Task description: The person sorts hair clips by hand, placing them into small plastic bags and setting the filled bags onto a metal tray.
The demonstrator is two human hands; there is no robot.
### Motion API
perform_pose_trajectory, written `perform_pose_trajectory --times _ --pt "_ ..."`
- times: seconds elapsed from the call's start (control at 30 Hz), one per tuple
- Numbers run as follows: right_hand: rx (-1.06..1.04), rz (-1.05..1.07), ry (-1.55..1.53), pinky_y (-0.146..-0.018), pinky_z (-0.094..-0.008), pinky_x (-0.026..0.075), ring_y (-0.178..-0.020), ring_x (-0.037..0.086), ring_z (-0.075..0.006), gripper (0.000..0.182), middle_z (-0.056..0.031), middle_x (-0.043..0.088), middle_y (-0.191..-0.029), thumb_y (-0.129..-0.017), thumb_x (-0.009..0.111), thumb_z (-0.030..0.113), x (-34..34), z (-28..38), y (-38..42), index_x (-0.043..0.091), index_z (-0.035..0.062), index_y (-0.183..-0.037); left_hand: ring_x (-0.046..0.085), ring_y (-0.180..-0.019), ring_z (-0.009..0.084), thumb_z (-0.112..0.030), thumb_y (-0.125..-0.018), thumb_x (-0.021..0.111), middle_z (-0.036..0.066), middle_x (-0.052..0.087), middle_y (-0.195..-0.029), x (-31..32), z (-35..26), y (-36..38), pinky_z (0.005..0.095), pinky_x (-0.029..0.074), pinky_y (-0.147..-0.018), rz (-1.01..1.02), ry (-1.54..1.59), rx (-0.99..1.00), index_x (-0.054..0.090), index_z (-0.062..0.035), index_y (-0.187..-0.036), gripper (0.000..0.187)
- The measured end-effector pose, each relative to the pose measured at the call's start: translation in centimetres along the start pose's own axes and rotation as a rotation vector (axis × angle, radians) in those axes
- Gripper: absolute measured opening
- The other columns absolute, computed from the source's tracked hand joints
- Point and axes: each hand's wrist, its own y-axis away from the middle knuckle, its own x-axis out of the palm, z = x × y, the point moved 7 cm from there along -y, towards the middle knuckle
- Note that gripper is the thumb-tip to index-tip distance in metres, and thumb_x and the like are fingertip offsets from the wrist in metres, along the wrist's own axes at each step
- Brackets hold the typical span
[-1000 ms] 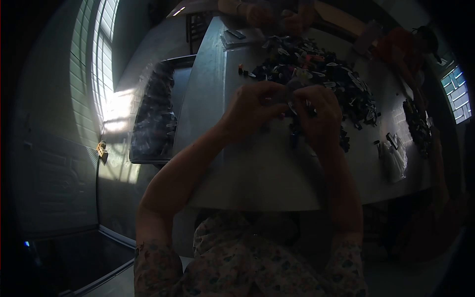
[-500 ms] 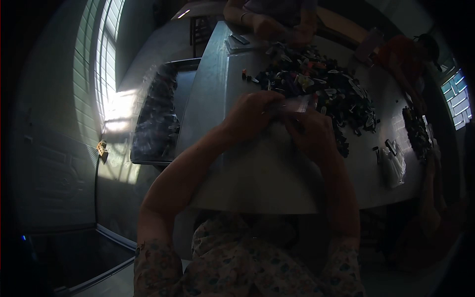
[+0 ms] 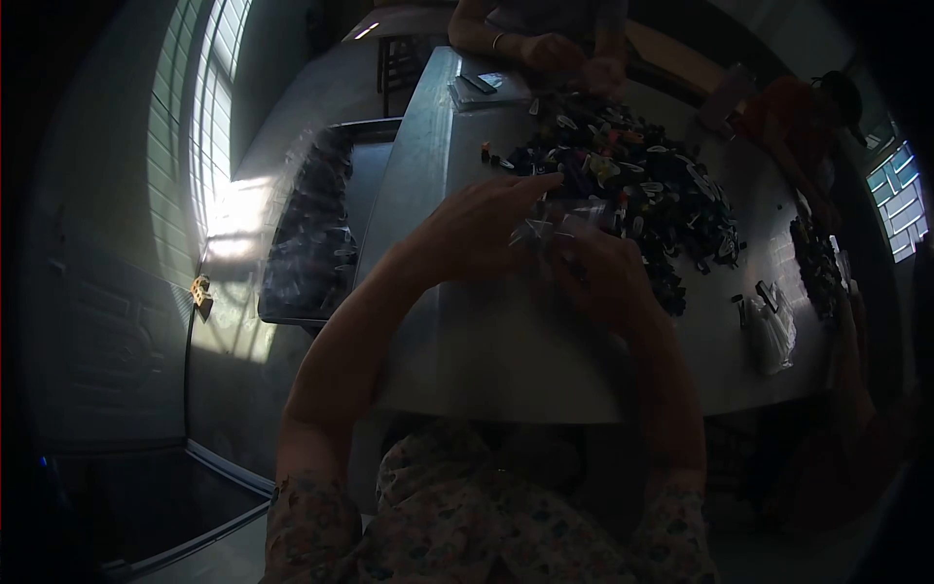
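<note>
Our R hand (image 3: 611,279) pinches a clear, thin plastic bag (image 3: 582,214), well in from near edge of smooth grey tabletop (image 3: 506,365); L hand (image 3: 477,226) alongside, grip unclear. We'd best pinch lightly, avoiding creases.

I'm looking at a likely small workshop: people (image 3: 556,18) are sharing one table (image 3: 506,346), small dark pieces (image 3: 671,200) are heaping upper centre, a loaded tray (image 3: 375,128) is sitting left.
</note>
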Motion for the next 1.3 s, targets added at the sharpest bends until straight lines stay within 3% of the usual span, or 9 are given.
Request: perform_pose_trajectory --times 0.07,0.27,0.33,0.47,0.53,0.7,0.77,0.83,1.3 --pt "-0.006 0.005 0.024 -0.063 -0.0383 0.052 -0.071 0.068 -0.0294 0.020 -0.0128 0.070 -0.085 -0.084 0.067 0.011 0.2 0.2 0.1 0.067 0.0051 -0.103 0.056 -0.123 0.0340 -0.022 -0.075 0.081 0.016 0.057 -0.134 0.5 0.1 0.1 0.0441 0.046 -0.103 0.031 0.049 -0.010 0.043 -0.0108 -0.145 0.080" --pt "-0.011 0.026 0.029 -0.066 -0.0376 0.054 -0.075 0.071 -0.0280 0.028 -0.0142 0.071 -0.091 -0.083 0.068 0.010 0.8 0.1 0.1 0.067 0.0056 -0.110 0.058 -0.119 0.0342 -0.009 -0.076 0.076 0.016 0.059 -0.129 2.9 0.6 -0.3 0.0445 0.046 -0.102 0.067 0.066 -0.001 0.044 -0.0111 -0.144 0.075" --pt "0.015 0.032 -0.022 -0.066 -0.0394 0.054 -0.075 0.070 -0.0299 0.021 -0.0148 0.071 -0.090 -0.086 0.066 0.012 0.5 0.5 -0.1 0.067 0.0050 -0.106 0.061 -0.113 0.0358 -0.003 -0.079 0.068 0.018 0.064 -0.119 2.6 0.7 -0.5 0.0443 0.048 -0.095 0.047 0.106 0.005 0.049 -0.0065 -0.138 0.063" --pt "0.029 0.049 -0.087 -0.066 -0.0410 0.054 -0.076 0.069 -0.0321 0.016 -0.0150 0.070 -0.089 -0.088 0.063 0.013 0.2 0.9 -0.2 0.067 0.0043 -0.102 0.062 -0.111 0.0358 -0.002 -0.078 0.068 0.018 0.064 -0.119 2.4 1.1 -0.6 0.0434 0.049 -0.093 -0.004 0.079 0.032 0.050 -0.0057 -0.137 0.062" --pt "0.005 0.037 -0.069 -0.067 -0.0414 0.054 -0.076 0.069 -0.0323 0.016 -0.0150 0.070 -0.088 -0.088 0.062 0.012 0.3 0.5 -0.1 0.067 0.0042 -0.101 0.060 -0.118 0.0337 -0.003 -0.073 0.075 0.015 0.061 -0.129 2.9 1.3 -0.7 0.0430 0.049 -0.099 0.044 0.095 0.000 0.047 -0.0120 -0.142 0.075" --pt "-0.071 0.003 -0.028 -0.067 -0.0421 0.054 -0.077 0.069 -0.0322 0.016 -0.0149 0.069 -0.085 -0.088 0.061 0.012 0.7 0.2 0.0 0.068 0.0055 -0.101 0.060 -0.119 0.0330 -0.007 -0.071 0.078 0.015 0.061 -0.130 2.4 0.7 -0.5 0.0425 0.049 -0.100 0.111 0.151 0.016 0.044 -0.0113 -0.145 0.081" --pt "-0.045 0.099 0.001 -0.067 -0.0422 0.054 -0.076 0.069 -0.0321 0.018 -0.0149 0.069 -0.086 -0.086 0.061 0.012 1.0 0.2 0.2 0.069 0.0066 -0.101 0.060 -0.119 0.0326 -0.008 -0.071 0.079 0.015 0.061 -0.130 2.3 0.6 -0.4 0.0422 0.049 -0.100 0.129 0.184 0.004 0.043 -0.0109 -0.146 0.083" --pt "-0.059 0.108 0.004 -0.066 -0.0421 0.054 -0.076 0.068 -0.0322 0.017 -0.0147 0.068 -0.086 -0.086 0.062 0.013 1.0 0.6 0.1 0.069 0.0062 -0.100 0.062 -0.113 0.0339 -0.007 -0.077 0.071 0.019 0.065 -0.120 2.5 0.0 -0.3 0.0427 0.048 -0.098 0.180 0.249 0.060 0.042 -0.0035 -0.144 0.073" --pt "-0.061 0.052 -0.014 -0.064 -0.0401 0.055 -0.075 0.069 -0.0314 0.018 -0.0135 0.070 -0.092 -0.088 0.063 0.017 0.7 1.1 0.0 0.068 0.0071 -0.102 0.063 -0.107 0.0347 -0.001 -0.079 0.068 0.019 0.066 -0.113 2.4 0.1 -0.7 0.0423 0.050 -0.094 0.089 0.260 0.082 0.047 -0.0047 -0.140 0.065"
